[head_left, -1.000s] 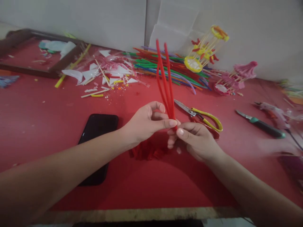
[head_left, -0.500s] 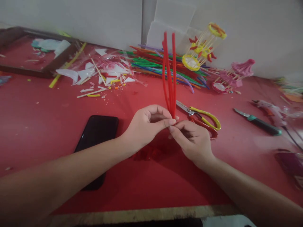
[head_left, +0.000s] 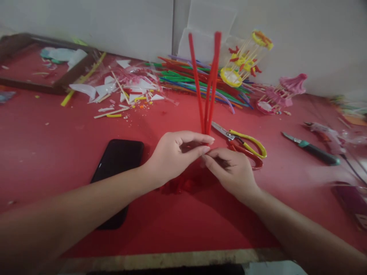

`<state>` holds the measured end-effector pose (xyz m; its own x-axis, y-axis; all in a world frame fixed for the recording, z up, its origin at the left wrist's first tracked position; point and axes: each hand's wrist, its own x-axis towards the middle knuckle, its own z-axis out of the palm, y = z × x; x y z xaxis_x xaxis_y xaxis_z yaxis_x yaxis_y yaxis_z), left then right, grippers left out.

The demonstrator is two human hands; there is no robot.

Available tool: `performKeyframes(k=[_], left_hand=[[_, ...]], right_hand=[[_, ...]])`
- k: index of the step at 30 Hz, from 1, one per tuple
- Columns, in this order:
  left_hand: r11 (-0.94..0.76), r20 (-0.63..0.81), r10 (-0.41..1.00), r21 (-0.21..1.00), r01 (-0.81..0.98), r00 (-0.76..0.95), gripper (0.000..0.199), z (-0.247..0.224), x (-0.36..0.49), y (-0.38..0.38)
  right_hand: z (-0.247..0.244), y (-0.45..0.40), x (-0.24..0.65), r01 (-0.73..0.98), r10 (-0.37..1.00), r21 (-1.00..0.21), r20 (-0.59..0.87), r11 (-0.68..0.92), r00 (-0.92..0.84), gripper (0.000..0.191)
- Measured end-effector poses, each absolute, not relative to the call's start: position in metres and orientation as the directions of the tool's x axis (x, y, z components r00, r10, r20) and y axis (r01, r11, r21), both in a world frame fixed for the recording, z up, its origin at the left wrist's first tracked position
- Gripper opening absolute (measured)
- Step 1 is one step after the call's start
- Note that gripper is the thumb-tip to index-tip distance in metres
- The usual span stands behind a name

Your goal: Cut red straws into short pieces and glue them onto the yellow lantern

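- Red tabletop [head_left: 177, 225]: it spreads beneath the fingers, laid out much as 0.5 s ago; the change is in the hands and what they hold. Its pale front edge [head_left: 172, 258] lies well nearer the body than the fingers, and the grey wall [head_left: 114, 26] stands well beyond them.
- Left hand [head_left: 172, 154] and right hand [head_left: 235, 172]: the 2 hands meet at their fingertips. The left fingers are pinched on the base of the strands, the index now stretched straighter across it. The right thumb and index are together, just beside the left thumb; I cannot tell what lies between them.
- Bundle of coloured stems [head_left: 177, 76]: it lies beyond the fingers, behind the held strands.
- Red strips [head_left: 215, 65]: at least 3 strands rise from the left fingers. Their tips are wider apart than 0.5 s ago, 1 leaning left and 2 close together leaning right. That suggests the handling is at the base, mostly hidden by the fingers, with the upper ends loose.
- Phone [head_left: 122, 154]: left of the fingers, partly under the left forearm, it bounds the room on that side.
- Scissors [head_left: 231, 135]: just beyond and right of the fingers, they make that side look tighter.
- Red scraps [head_left: 182, 185]: they lie below the fingers, too dim to count.
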<state>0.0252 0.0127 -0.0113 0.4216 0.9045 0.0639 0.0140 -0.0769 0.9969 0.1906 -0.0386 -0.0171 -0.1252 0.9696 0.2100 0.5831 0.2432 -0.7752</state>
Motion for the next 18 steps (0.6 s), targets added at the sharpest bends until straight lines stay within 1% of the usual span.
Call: performKeyframes(k=[3,4,5,6,7,8,9,10,12,14,16,18], left_hand=[[-0.11,0.077,0.913,0.992,0.061,0.4,0.018,-0.01,0.023,0.015],[-0.112,0.075,0.918,0.991,0.073,0.389,0.019,-0.01,0.023,0.015],[-0.109,0.07,0.923,0.991,0.082,0.379,0.02,-0.009,0.022,0.016],[-0.102,0.063,0.926,0.991,0.087,0.371,0.021,-0.008,0.021,0.017],[-0.093,0.053,0.929,0.991,0.093,0.365,0.021,-0.008,0.021,0.018],[-0.086,0.044,0.931,0.991,0.1,0.362,0.021,-0.008,0.021,0.019],[-0.081,0.037,0.932,0.991,0.108,0.362,0.022,-0.008,0.021,0.019],[-0.076,0.029,0.931,0.99,0.116,0.363,0.022,-0.008,0.021,0.02],[-0.071,0.02,0.932,0.989,0.128,0.362,0.022,-0.008,0.021,0.022],[-0.075,0.021,0.932,0.988,0.136,0.362,0.022,-0.007,0.02,0.022],[-0.09,0.031,0.928,0.986,0.141,0.37,0.022,-0.005,0.019,0.021],[-0.107,0.042,0.919,0.984,0.144,0.393,0.02,0.0,0.016,0.021]], right_hand=[[-0.01,-0.032,0.213,0.598,0.956,-0.748,0.184,0.288,-0.23,0.016],[-0.008,-0.029,0.226,0.633,0.959,-0.721,0.191,0.282,-0.21,0.017],[-0.007,-0.025,0.241,0.7,0.965,-0.664,0.18,0.263,-0.192,0.017],[-0.006,-0.022,0.258,0.771,0.965,-0.58,0.181,0.262,-0.192,0.017],[-0.005,-0.019,0.275,0.844,0.957,-0.459,0.205,0.278,-0.204,0.017],[-0.006,-0.017,0.292,0.907,0.936,-0.293,0.268,0.303,-0.226,0.016],[-0.007,-0.016,0.307,0.938,0.921,-0.133,0.276,0.32,-0.276,0.016],[-0.008,-0.015,0.318,0.941,0.917,-0.088,0.269,0.328,-0.295,0.015],[-0.01,-0.015,0.331,0.935,0.91,-0.049,0.25,0.352,-0.329,0.011],[-0.013,-0.015,0.33,0.937,0.923,-0.038,0.191,0.346,-0.333,0.012],[-0.015,-0.015,0.321,0.956,0.949,-0.011,0.127,0.293,-0.29,0.013],[-0.019,-0.013,0.313,0.974,0.966,0.007,0.129,0.224,-0.223,0.016]])
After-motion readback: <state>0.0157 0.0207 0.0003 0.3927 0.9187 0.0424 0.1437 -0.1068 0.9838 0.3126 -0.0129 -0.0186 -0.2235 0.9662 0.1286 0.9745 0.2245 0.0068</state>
